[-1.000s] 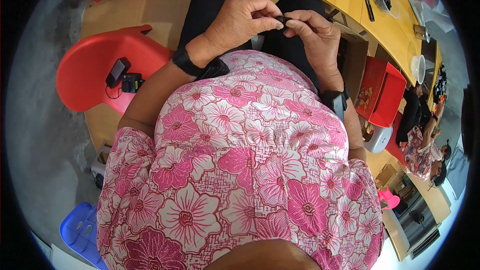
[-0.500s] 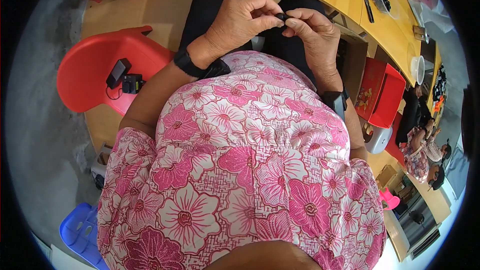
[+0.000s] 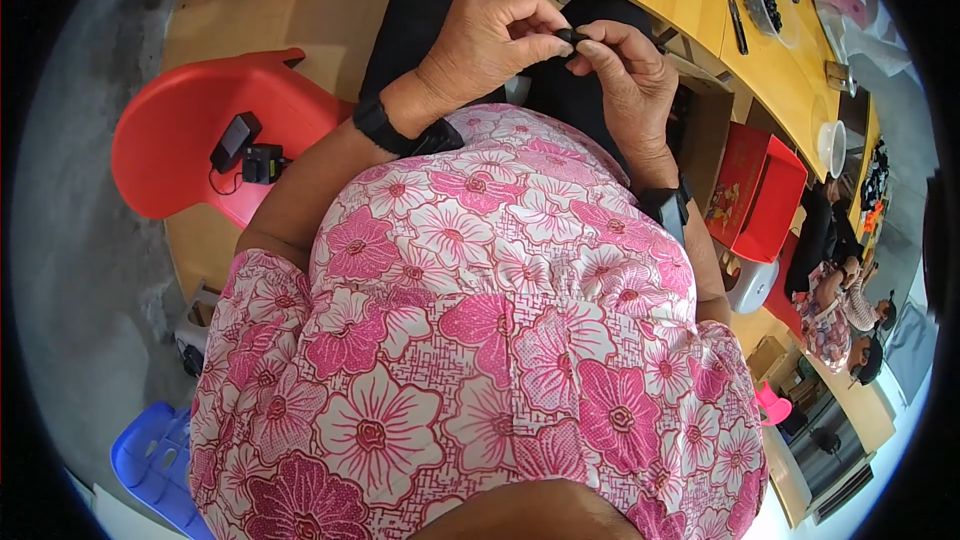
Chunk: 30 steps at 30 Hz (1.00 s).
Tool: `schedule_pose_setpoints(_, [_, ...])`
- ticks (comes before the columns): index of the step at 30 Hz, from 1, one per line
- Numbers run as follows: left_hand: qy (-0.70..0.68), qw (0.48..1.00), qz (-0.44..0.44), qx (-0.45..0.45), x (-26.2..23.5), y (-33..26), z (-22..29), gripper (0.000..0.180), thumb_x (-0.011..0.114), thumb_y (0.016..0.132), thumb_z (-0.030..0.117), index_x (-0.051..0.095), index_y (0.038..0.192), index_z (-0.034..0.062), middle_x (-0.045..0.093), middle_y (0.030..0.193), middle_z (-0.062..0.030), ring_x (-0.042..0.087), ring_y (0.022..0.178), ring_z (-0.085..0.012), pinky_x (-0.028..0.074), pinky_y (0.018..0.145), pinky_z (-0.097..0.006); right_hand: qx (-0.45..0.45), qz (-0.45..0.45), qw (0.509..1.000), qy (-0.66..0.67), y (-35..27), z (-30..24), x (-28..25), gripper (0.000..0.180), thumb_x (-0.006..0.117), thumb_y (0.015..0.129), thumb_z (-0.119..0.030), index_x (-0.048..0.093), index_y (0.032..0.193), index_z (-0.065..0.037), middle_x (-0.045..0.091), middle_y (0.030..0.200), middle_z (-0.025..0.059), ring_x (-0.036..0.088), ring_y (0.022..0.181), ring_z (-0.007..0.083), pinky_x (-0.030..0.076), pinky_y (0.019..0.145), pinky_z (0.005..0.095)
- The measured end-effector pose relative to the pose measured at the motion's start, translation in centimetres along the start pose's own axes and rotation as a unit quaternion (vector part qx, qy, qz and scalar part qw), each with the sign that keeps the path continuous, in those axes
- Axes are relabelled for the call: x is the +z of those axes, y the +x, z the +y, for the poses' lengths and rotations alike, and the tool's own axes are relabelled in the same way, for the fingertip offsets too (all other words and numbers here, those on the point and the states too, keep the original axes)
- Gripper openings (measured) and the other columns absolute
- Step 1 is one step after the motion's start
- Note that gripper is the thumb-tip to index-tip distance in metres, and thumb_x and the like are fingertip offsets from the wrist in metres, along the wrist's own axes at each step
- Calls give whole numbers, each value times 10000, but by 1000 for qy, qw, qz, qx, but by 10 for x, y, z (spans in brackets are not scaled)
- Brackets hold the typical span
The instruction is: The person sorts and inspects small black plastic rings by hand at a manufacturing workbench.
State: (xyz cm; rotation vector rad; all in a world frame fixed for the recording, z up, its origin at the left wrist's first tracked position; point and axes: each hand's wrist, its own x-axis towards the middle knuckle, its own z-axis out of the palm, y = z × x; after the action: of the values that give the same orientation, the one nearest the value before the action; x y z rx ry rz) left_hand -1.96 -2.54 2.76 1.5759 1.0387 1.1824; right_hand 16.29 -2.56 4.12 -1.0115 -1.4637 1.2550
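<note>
Above my lap, both hands meet at a small black piece (image 3: 571,37), each pinching one end of it between thumb and fingertips. My left hand (image 3: 491,38) comes in from the left, with a black band on its wrist. Opposite it, my right hand (image 3: 632,68) has its fingers closed on the other end, and a dark device is strapped to that wrist. The piece looks short and dark; its exact kind is too small to make out, and the fingertips cover most of it.
A yellow table (image 3: 690,0) lies ahead on the right, bearing a black pen (image 3: 737,26) and a clear bowl of small black pieces (image 3: 768,6). A red box (image 3: 762,190) stands at right. On the left, a red chair (image 3: 165,155) holds black devices (image 3: 262,164). Other people sit far right.
My hands stay nearly in place, still pinching the small black piece, with only slight finger movement. More of the piece shows between the fingertips. The view has shifted slightly.
</note>
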Motion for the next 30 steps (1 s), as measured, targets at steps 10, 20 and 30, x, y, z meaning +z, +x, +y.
schedule_pose_setpoints(10, [12, 1000, 4, -6, 0, -1, -1, 115, 702, 794, 66, 659, 894, 28, 635, 736, 10, 592, 673, -34, 481, 584, -180, 56, 18, 993, 99, -2, 9, 5, 66, 602, 869, -17, 634, 911, 22, 629, 832, 47, 591, 657, 90, 531, 629, 236])
schedule_pose_setpoints(20, [-41, 999, 14, -19, 3, -1, -2, 124, 709, 795, 74, 653, 892, 22, 623, 725, 10, 574, 654, -29, 471, 568, -172, -99, 38, 979, -174, 1, 3, 4, 73, 649, 833, -25, 644, 906, -23, 622, 818, 39, 590, 626, 77, 477, 564, 187])
schedule_pose_setpoints(30, [6, 1000, 19, -1, 2, 1, 0, 117, 707, 791, 69, 657, 889, 30, 635, 728, 8, 578, 649, -31, 478, 569, -186, -136, 6, 949, -283, 4, -7, 1, 73, 633, 838, -35, 597, 901, -41, 599, 791, 48, 595, 606, 98, 480, 547, 211])
